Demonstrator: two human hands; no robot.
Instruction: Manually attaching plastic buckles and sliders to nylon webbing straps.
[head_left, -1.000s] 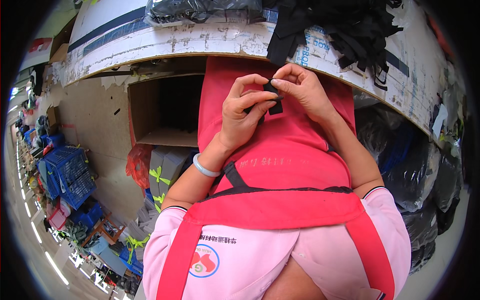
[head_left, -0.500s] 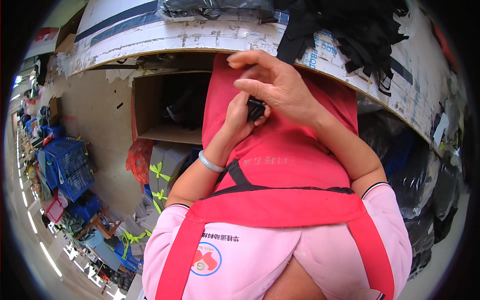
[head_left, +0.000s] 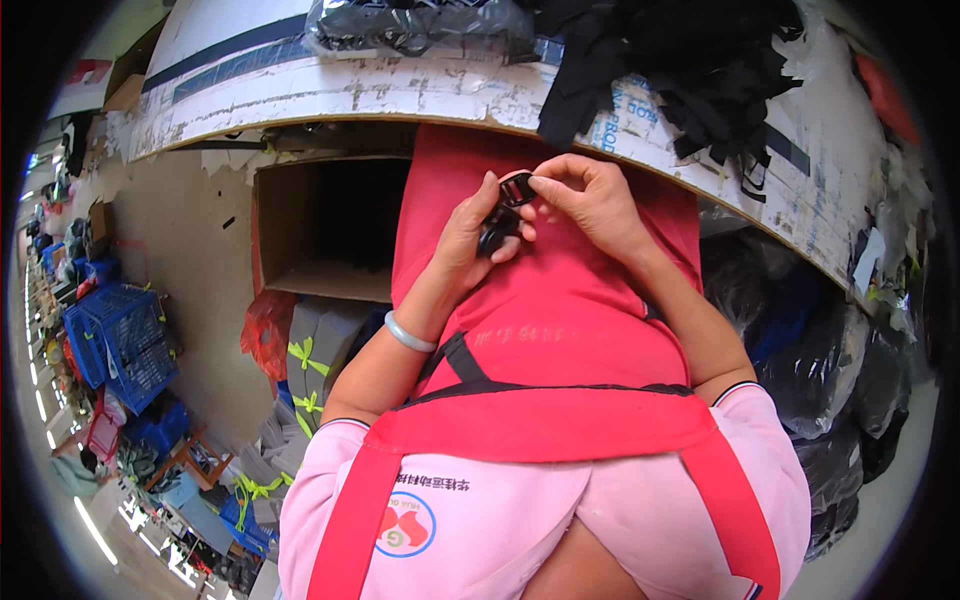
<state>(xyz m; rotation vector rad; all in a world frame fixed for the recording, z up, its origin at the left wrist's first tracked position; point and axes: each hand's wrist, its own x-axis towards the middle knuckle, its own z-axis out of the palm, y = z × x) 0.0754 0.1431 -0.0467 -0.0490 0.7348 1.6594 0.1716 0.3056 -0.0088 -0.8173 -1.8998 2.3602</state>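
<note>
Both hands were up in front of the chest, just below the near edge of the worktop [head_left: 330, 100], over the red apron [head_left: 560, 330].

Left hand [head_left: 470, 235]: fingers curled shut round the lower part of a small black plastic buckle [head_left: 500, 215], thumb up along its side. Grey-white bangle [head_left: 408, 333] on the wrist.

Right hand [head_left: 590, 205]: thumb & forefinger tips pinched closed on the top of the same buckle, other fingers folded in. Couldn't tell whether a strap ran through the buckle; too small & partly hidden by fingers.

Buckle sat btwn the two hands, held clear of the worktop, just under its near edge, roughly mid-width.

On the worktop, toward the far right: heap of black webbing straps [head_left: 700, 60], some ends hanging over the near edge. Far middle: clear plastic bag of dark parts [head_left: 420, 25]. Surface white, scuffed, w/ a dark stripe.

Under the worktop, left side: open brown cardboard box [head_left: 320, 225], dark inside. Below it: grey bundles tied w/ yellow-green strips [head_left: 310, 355], red plastic bag [head_left: 265, 330] beside them. Right side under the worktop: black plastic bags [head_left: 820, 340] piled up.

Far left on the floor: blue plastic crates [head_left: 120, 335]. Pink short-sleeved shirt [head_left: 520, 520] under apron straps, round logo on the chest.
</note>
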